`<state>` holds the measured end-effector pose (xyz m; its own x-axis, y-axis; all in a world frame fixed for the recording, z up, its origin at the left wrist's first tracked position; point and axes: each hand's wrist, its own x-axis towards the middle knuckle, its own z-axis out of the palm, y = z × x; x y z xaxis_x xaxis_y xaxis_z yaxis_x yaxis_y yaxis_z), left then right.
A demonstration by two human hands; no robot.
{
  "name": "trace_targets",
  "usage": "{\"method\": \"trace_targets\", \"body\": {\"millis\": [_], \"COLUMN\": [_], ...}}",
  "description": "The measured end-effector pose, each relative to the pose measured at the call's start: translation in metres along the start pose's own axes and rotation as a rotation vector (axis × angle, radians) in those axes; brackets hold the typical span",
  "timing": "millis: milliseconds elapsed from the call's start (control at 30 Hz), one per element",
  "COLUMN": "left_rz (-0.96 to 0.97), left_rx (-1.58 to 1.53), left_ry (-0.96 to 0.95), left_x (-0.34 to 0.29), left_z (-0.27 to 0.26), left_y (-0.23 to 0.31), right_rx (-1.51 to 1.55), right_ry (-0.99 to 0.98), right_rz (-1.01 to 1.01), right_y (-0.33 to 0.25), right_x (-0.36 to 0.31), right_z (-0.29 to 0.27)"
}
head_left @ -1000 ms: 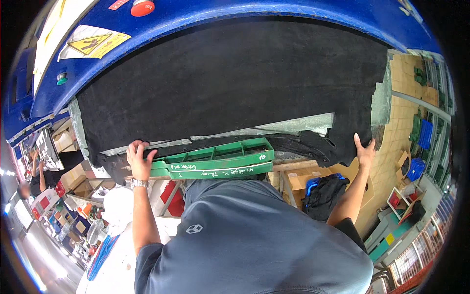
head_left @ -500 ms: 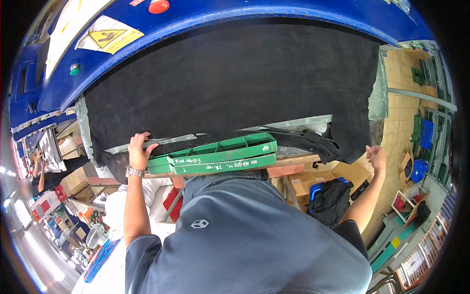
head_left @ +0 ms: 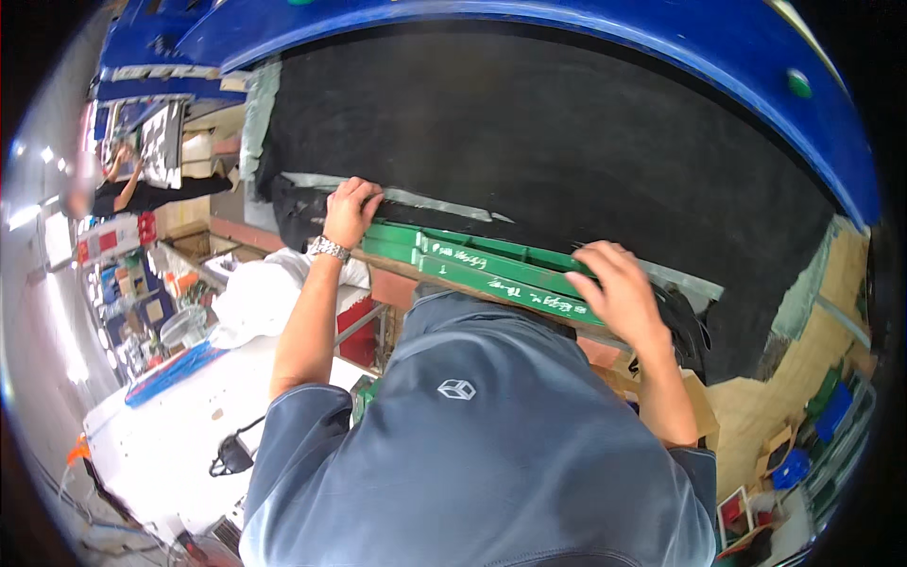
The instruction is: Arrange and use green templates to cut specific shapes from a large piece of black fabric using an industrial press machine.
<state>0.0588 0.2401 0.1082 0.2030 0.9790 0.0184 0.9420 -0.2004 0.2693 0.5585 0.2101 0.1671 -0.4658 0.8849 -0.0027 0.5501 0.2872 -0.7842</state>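
A wide black sheet, apparently cloth or leather, is spread before me. Along its near edge lie long green frames with cross ribs and white handwriting, close to my waist. My left hand, a metal watch on its wrist, is at their left end; its fingers curl down over the sheet's near strip, and what they grip is hidden. Over the right part of the frames is my right hand, thumb apart from the bent fingers, with nothing visible in it. Black offcuts bunch up to its right.
A blue machine beam with a green button arches along the far side. White bundled cloth and a white table are at the left. Another person works farther off. Blue bins stand at the right.
My right hand has come left from beside the sheet's right corner to over the green frames. My left hand's fingers have curled in more. The whole view has swung to the right.
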Motion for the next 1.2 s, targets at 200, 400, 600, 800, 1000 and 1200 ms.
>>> {"method": "trace_targets", "body": {"millis": [200,400,600,800,1000,1200], "left_rz": [-0.111,-0.066,0.002,0.278,0.343,0.308], "left_rx": [0.004,0.052,0.038,-0.107,-0.578,-0.871], "left_ry": [0.110,0.237,0.066,-0.070,-0.453,-0.600], "left_x": [-0.044,-0.042,-0.014,-0.003,0.002,-0.002], "left_z": [-0.018,-0.020,-0.008,-0.023,-0.105,-0.127], "left_y": [-0.027,-0.059,-0.093,-0.129,-0.137,-0.150], "right_rx": [0.016,-0.093,-0.300,-0.158,-0.439,-0.497], "right_ry": [-0.172,-0.189,-0.086,-0.120,0.024,0.023], "right_rz": [-0.048,-0.066,-0.055,0.236,0.221,0.079], "right_y": [-0.024,-0.030,-0.041,-0.032,-0.056,-0.102], "right_x": [0.039,0.081,0.124,0.153,0.142,0.141], "right_z": [0.055,0.070,0.103,0.098,0.117,0.138]}}
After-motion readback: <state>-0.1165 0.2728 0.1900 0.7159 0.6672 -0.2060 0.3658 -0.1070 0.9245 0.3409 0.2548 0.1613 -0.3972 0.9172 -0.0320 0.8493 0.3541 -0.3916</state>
